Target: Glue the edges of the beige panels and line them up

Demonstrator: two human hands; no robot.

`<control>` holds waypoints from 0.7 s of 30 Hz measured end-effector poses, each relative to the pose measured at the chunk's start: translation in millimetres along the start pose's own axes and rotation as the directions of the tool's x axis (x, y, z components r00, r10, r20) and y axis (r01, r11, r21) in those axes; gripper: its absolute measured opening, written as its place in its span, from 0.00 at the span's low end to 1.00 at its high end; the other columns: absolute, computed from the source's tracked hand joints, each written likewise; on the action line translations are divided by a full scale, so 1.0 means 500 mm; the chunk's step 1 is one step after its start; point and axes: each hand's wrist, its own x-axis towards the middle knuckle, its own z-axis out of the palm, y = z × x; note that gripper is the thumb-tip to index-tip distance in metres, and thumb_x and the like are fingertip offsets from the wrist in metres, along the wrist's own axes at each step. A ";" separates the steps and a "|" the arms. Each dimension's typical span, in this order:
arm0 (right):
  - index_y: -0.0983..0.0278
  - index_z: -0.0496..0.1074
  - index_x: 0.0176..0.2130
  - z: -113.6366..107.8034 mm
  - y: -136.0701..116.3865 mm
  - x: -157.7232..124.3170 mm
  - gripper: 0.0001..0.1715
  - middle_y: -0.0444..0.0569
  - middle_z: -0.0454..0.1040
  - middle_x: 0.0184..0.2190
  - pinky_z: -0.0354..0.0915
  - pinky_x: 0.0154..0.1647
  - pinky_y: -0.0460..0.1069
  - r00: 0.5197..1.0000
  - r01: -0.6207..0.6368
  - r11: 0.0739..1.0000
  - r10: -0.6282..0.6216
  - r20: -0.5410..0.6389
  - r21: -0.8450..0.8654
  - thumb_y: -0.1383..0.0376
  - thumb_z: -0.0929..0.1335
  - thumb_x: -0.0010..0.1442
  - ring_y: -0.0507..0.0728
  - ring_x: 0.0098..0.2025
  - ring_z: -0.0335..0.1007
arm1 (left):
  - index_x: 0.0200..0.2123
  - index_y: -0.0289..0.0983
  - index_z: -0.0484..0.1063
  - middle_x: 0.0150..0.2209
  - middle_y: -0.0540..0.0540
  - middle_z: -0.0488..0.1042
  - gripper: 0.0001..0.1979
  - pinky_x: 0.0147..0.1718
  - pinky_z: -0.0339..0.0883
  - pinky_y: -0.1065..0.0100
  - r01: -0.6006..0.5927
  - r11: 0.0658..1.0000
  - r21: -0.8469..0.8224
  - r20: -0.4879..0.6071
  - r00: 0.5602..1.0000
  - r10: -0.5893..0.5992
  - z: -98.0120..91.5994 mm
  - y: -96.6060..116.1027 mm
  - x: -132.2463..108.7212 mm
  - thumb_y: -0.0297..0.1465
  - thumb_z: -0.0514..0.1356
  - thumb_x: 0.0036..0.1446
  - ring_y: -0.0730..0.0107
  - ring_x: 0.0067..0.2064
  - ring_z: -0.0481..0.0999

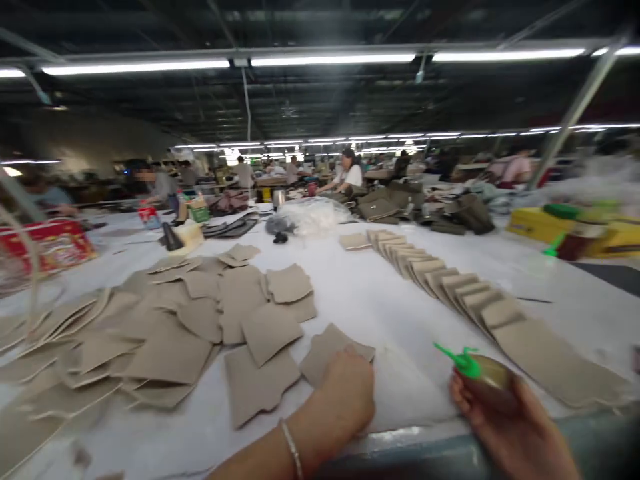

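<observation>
My left hand (347, 393), a bracelet on its wrist, is curled over the near right edge of a beige fabric piece (323, 350) lying on the white table. Its fingertips are turned under and mostly hidden. My right hand (510, 420) is wrapped round a squeeze bottle (493, 383) with a brownish body and a green nozzle (465, 361). The bottle is tilted, its tip pointing left, above the table's near edge. Just left of my left hand, more cut pieces (263, 387) lie flat beside a large loose pile (165, 353).
An overlapping row of beige pieces (450, 287) runs from the table's middle to the right front. Clear plastic (315, 217) and dark fabric (390, 203) lie farther back. A yellow box (535, 227) stands right, a red carton (65, 243) left. Other people (350, 175) work behind.
</observation>
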 end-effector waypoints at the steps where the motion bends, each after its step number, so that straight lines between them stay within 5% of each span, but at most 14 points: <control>1: 0.59 0.76 0.43 0.003 -0.008 -0.002 0.19 0.52 0.76 0.42 0.72 0.44 0.59 0.999 -0.024 0.999 0.025 -0.025 0.036 0.51 0.71 0.56 0.64 0.41 0.74 | 0.40 0.31 0.75 0.43 0.34 0.74 0.14 0.38 0.71 0.58 0.009 1.000 -0.014 -0.003 1.000 -0.009 -0.008 -0.007 -0.002 0.24 0.53 0.52 0.54 0.41 0.75; 7: 0.58 0.73 0.46 0.081 -0.023 -0.041 0.17 0.53 0.76 0.44 0.72 0.43 0.63 0.988 0.109 0.984 -0.091 0.124 -0.144 0.54 0.69 0.59 0.68 0.46 0.72 | 0.41 0.39 0.73 0.40 0.40 0.75 0.16 0.40 0.70 0.55 -0.045 0.998 -0.044 -0.057 0.997 0.042 -0.005 -0.046 -0.002 0.27 0.48 0.55 0.54 0.41 0.76; 12: 0.58 0.67 0.51 0.109 -0.042 -0.061 0.27 0.52 0.75 0.43 0.70 0.46 0.62 0.967 0.239 0.889 -0.183 0.175 -0.390 0.53 0.72 0.55 0.67 0.43 0.74 | 0.56 0.43 0.64 0.45 0.41 0.76 0.27 0.44 0.69 0.56 -0.063 0.985 -0.158 -0.044 0.997 0.057 0.012 -0.055 0.017 0.25 0.50 0.51 0.54 0.45 0.76; 17: 0.57 0.65 0.53 0.102 -0.042 -0.040 0.35 0.51 0.72 0.44 0.68 0.48 0.59 0.904 0.420 0.576 -0.331 0.269 -0.702 0.51 0.75 0.49 0.68 0.46 0.70 | 0.50 0.43 0.70 0.41 0.41 0.78 0.22 0.41 0.70 0.55 -0.069 0.983 -0.170 -0.062 0.996 0.059 0.017 -0.055 0.030 0.26 0.45 0.57 0.52 0.43 0.77; 21: 0.57 0.64 0.52 0.122 -0.037 -0.035 0.32 0.50 0.71 0.45 0.67 0.48 0.58 0.848 0.512 0.373 -0.364 0.385 -0.774 0.52 0.73 0.51 0.65 0.45 0.70 | 0.54 0.45 0.68 0.42 0.42 0.78 0.25 0.41 0.70 0.55 -0.087 0.984 -0.155 -0.085 0.994 0.075 0.022 -0.063 0.034 0.24 0.45 0.56 0.52 0.43 0.77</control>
